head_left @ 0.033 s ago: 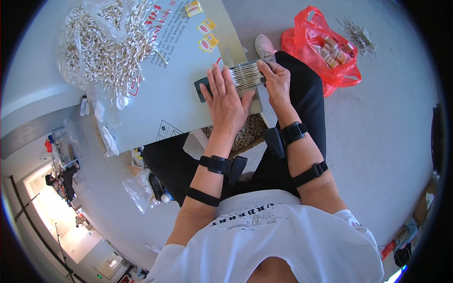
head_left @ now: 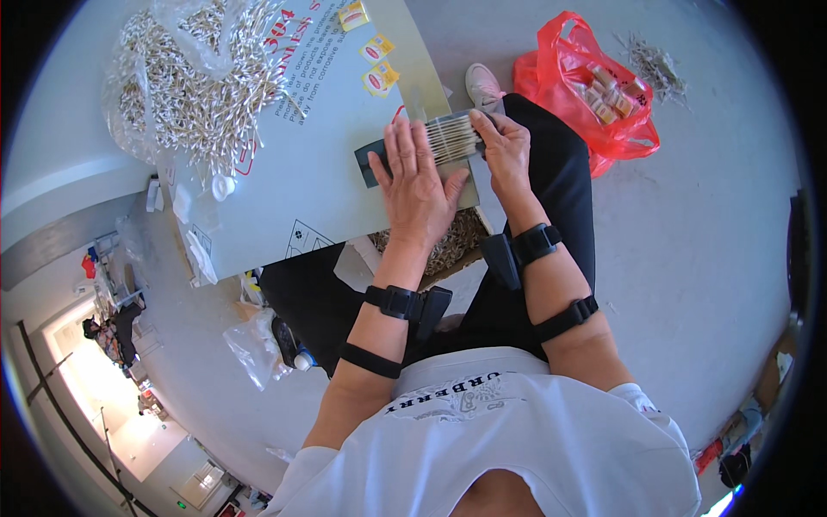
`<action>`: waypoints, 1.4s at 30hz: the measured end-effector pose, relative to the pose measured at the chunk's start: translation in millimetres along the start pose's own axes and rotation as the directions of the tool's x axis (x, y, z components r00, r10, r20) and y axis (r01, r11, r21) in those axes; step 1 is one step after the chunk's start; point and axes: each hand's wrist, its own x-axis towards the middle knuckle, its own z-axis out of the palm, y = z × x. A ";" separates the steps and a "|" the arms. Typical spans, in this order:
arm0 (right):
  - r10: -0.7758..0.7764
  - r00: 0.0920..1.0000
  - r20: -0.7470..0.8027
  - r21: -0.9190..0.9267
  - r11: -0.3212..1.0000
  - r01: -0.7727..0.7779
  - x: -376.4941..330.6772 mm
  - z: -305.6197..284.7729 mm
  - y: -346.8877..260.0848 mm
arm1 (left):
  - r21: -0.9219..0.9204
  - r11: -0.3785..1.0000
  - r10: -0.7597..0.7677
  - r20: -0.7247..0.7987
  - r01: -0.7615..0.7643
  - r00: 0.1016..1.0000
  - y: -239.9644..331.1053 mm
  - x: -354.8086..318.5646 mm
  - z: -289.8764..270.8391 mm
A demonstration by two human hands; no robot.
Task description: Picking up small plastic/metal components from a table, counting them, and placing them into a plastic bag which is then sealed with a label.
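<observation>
Head view: treat the flat row of slim, pale, stick-like cotton swabs point(head_left: 454, 138), lying partly under the open, flat left hand point(head_left: 415, 183) and pinched at the outer end by the right hand point(head_left: 508, 148), as probably light, easily bent, roll-prone; support across both ends.

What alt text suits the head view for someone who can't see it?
The left hand lies over the left end of a row of cotton swabs on a dark strip, the right hand gripping the row's right end. Loose swabs heap upper left; a red bag sits upper right.
</observation>
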 end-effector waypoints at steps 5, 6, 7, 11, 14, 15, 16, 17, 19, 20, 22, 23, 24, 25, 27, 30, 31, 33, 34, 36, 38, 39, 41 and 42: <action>0.000 0.997 0.076 -0.093 0.996 0.008 -6.0 5.3 -9.2 | 0.066 0.993 0.091 0.128 -0.100 0.988 4.3 0.0 -3.0; -0.029 0.998 0.055 -0.075 0.997 0.033 -6.0 6.9 -10.5 | 0.074 0.993 0.082 0.155 -0.095 0.984 5.7 0.4 -3.4; -0.050 0.996 0.074 -0.118 0.991 0.059 -3.4 1.2 -4.5 | 0.064 0.992 0.101 0.135 -0.110 0.986 6.7 0.5 -4.1; -0.069 0.995 0.075 -0.223 0.971 0.084 -3.3 -2.2 -1.9 | -0.019 0.993 0.115 -0.091 -0.117 0.989 -6.4 15.2 -6.9; -0.114 0.990 0.079 -0.233 0.964 0.130 -5.1 -0.1 -4.5 | -0.166 0.985 -0.001 -0.224 -0.037 0.975 -30.3 45.0 -7.3; -0.115 0.990 0.081 -0.230 0.964 0.131 -5.9 -0.9 -5.4 | -0.163 0.986 -0.001 -0.226 -0.037 0.974 -39.8 57.1 -6.3; -0.056 0.995 0.081 -0.206 0.976 0.071 -7.2 -0.4 -8.0 | -0.147 0.989 -0.061 -0.237 0.026 0.970 -50.0 70.7 -8.2; 0.005 0.997 0.081 -0.182 0.983 0.010 -7.9 0.9 -10.1 | -0.132 0.987 -0.120 -0.248 0.089 0.961 -59.2 84.4 -9.8; 0.026 0.996 0.089 -0.137 0.991 -0.013 -9.8 4.2 -13.6 | -0.115 0.985 -0.154 -0.229 0.131 0.961 -73.5 111.4 -12.2; 0.047 0.994 0.096 -0.093 0.995 -0.038 -10.2 6.2 -14.6 | -0.099 0.980 -0.189 -0.208 0.172 0.960 -79.5 121.5 -14.6; 0.041 0.994 0.100 -0.073 0.997 -0.033 -8.4 3.0 -14.1 | -0.103 0.967 -0.242 -0.095 0.232 0.966 -80.4 139.8 -18.0; 0.032 0.994 0.108 -0.051 0.998 -0.026 -8.0 1.2 -13.9 | -0.099 0.951 -0.293 0.014 0.293 0.956 -77.9 146.0 -19.6; 0.032 0.994 0.107 -0.049 0.998 -0.027 -7.5 1.5 -14.1 | -0.097 0.952 -0.292 0.014 0.292 0.956 -77.3 149.7 -20.2; 0.033 0.993 0.111 -0.025 0.999 -0.030 -7.4 1.8 -14.4 | -0.084 0.943 -0.316 0.077 0.322 0.945 -76.7 152.5 -20.9; 0.032 0.993 0.114 0.001 0.999 -0.033 -7.0 1.9 -14.3 | -0.068 0.934 -0.338 0.139 0.350 0.931 -76.1 153.6 -21.1; 0.040 0.994 0.101 -0.004 0.999 -0.040 -6.9 2.8 -11.4 | -0.162 0.945 -0.284 0.022 0.284 0.959 -80.4 150.3 -18.2; 0.041 0.993 0.110 0.017 0.999 -0.043 -7.1 4.9 -10.5 | -0.151 0.955 -0.259 -0.016 0.253 0.966 -85.0 149.5 -16.9; 0.041 0.993 0.112 0.038 0.998 -0.045 -6.9 4.6 -9.5 | -0.142 0.965 -0.228 -0.049 0.219 0.972 -85.1 148.2 -14.4; 0.045 0.993 0.111 0.018 0.999 -0.047 -6.5 2.7 -8.9 | -0.148 0.968 -0.211 -0.059 0.201 0.976 -79.6 146.0 -12.0; 0.047 0.993 0.107 -0.001 0.999 -0.047 -5.5 0.3 -7.7 | -0.155 0.972 -0.192 -0.068 0.180 0.979 -74.2 145.8 -11.6; 0.030 0.993 0.115 -0.010 1.000 -0.029 -4.5 -1.2 -5.5 | -0.140 0.972 -0.186 0.037 0.189 0.982 -73.3 147.5 -13.6; 0.030 0.993 0.116 -0.009 1.000 -0.029 -4.8 -0.4 -6.3 | -0.139 0.972 -0.186 0.036 0.189 0.982 -75.9 147.6 -13.6; 0.045 0.991 0.122 0.001 0.999 -0.046 -5.5 1.3 -7.7 | -0.171 0.969 -0.179 0.004 0.177 0.984 -81.0 148.1 -12.9; 0.048 0.992 0.121 0.000 0.999 -0.049 -6.3 2.0 -10.0 | -0.172 0.969 -0.179 0.007 0.178 0.984 -81.3 147.0 -12.6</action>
